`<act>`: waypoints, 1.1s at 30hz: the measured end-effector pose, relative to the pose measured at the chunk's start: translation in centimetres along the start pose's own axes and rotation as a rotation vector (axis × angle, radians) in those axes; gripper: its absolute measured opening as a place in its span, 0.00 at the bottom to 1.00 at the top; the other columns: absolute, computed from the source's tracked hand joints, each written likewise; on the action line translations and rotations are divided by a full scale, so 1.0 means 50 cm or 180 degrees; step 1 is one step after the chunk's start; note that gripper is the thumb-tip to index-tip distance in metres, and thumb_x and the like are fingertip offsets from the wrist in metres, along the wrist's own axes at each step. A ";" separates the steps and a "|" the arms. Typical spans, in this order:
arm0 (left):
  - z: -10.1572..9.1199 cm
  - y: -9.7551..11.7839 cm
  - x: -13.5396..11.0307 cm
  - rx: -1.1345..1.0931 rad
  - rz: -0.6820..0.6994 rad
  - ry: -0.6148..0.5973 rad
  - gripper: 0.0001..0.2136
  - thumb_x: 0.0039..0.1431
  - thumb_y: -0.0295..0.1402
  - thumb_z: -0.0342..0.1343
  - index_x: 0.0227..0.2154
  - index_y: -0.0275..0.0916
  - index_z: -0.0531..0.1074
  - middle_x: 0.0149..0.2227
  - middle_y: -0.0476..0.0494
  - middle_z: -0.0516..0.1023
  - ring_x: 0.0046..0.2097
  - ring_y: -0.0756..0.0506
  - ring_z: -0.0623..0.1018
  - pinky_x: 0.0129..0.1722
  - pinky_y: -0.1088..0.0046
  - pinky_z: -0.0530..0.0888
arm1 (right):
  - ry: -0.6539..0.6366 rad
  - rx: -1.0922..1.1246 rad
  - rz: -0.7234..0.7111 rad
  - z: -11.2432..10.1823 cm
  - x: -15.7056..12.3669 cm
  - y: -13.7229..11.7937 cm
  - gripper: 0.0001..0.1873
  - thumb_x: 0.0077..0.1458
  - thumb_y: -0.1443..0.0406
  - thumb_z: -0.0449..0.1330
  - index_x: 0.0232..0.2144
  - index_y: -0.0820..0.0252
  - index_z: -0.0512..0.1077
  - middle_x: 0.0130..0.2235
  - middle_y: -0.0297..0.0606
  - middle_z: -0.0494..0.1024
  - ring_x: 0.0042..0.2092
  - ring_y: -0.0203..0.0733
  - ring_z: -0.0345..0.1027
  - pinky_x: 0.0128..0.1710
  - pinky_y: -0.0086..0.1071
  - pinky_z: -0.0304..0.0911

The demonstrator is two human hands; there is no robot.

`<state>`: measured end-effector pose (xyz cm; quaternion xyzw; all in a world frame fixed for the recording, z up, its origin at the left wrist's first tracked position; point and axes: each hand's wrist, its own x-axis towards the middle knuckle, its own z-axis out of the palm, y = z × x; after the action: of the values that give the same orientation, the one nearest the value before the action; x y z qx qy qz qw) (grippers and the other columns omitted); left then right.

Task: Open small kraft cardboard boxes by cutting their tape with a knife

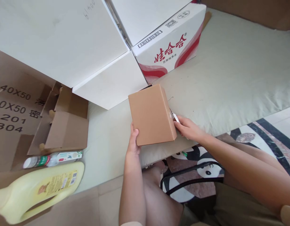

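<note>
Green mat (229, 78), left hand (133, 141) gripping closed brown box (150, 114), right hand (188, 128) pinching white strip (176, 117)

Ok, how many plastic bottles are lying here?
2. A small clear plastic bottle lies at left, by an open brown cardboard box; a large yellow plastic jug lies below it. More may be hidden.

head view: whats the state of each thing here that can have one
small brown box, closed, held between both hands
left hand, closed on the box's lower left edge
right hand, fingertips at the box's right edge by a small white piece, grip unclear
red-printed carton, closed
brown carton, open, flaps out
water bottle, capped, lying on its side
yellow jug, lying on its side
</note>
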<state>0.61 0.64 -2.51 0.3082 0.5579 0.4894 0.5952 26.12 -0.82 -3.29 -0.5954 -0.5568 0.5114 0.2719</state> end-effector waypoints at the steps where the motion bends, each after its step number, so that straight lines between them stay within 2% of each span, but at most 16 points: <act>1: 0.000 -0.001 0.000 0.0010 0.0000 -0.0003 0.29 0.39 0.53 0.71 0.43 0.44 0.74 0.48 0.41 0.83 0.59 0.31 0.77 0.55 0.58 0.76 | 0.0004 -0.0002 -0.0022 0.000 0.000 0.001 0.15 0.63 0.56 0.46 0.36 0.56 0.67 0.25 0.32 0.69 0.29 0.41 0.65 0.32 0.35 0.61; 11: 0.000 -0.002 -0.001 0.0072 -0.0006 -0.0026 0.36 0.40 0.55 0.70 0.53 0.44 0.73 0.52 0.39 0.82 0.59 0.31 0.78 0.55 0.57 0.76 | 0.0034 -0.0052 -0.0063 -0.001 0.000 -0.001 0.16 0.63 0.56 0.45 0.37 0.57 0.68 0.24 0.31 0.69 0.29 0.41 0.65 0.32 0.35 0.61; 27: 0.004 0.001 -0.003 0.0119 0.0047 -0.0085 0.35 0.41 0.55 0.69 0.52 0.44 0.73 0.49 0.39 0.83 0.58 0.32 0.78 0.53 0.58 0.77 | 0.0067 -0.0182 -0.0074 -0.001 -0.002 -0.005 0.16 0.64 0.56 0.44 0.37 0.57 0.68 0.25 0.34 0.71 0.32 0.45 0.69 0.34 0.37 0.62; 33: 0.003 0.000 -0.003 0.0078 0.0021 -0.0061 0.34 0.41 0.55 0.70 0.51 0.43 0.73 0.50 0.38 0.83 0.58 0.31 0.78 0.54 0.57 0.77 | 0.0087 -0.0149 -0.0099 0.002 -0.002 -0.002 0.16 0.64 0.57 0.45 0.37 0.58 0.68 0.25 0.34 0.72 0.29 0.42 0.67 0.32 0.36 0.61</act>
<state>0.77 0.52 -2.45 0.3220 0.5570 0.4815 0.5951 26.01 -0.91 -3.20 -0.5998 -0.5740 0.4858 0.2734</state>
